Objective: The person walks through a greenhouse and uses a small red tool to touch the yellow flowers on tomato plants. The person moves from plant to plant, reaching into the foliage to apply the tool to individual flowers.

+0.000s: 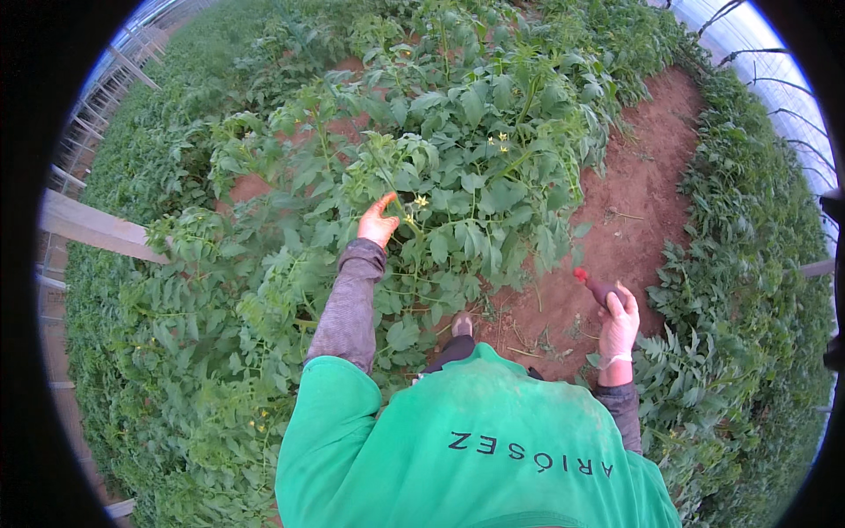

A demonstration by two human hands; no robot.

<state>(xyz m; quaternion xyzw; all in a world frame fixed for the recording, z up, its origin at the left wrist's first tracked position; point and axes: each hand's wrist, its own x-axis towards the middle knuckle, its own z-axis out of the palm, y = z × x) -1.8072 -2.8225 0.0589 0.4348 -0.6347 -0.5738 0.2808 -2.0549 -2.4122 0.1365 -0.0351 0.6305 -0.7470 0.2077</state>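
My left hand [379, 223], its fingers stained orange, reaches into a tomato plant [472, 198] with thumb and forefinger apart beside a stem. Yellow tomato flowers [421, 200] are just to the right of those fingertips. Whether the fingers touch the stem is not clear. On the right, over the soil path, my right hand [619, 313] grips a dark red squeeze bulb [604, 291]. The bulb's bright red tip [580, 273] points up and left, towards the plants. More yellow flowers [503, 137] show higher on the foliage.
A reddish soil path [650, 158] runs between the plant row and another green row [739, 297] at the right. A pale post [102, 228] slants in from the left. Greenhouse framing curves along both rims. My shoe [462, 324] is at the foot of the plants.
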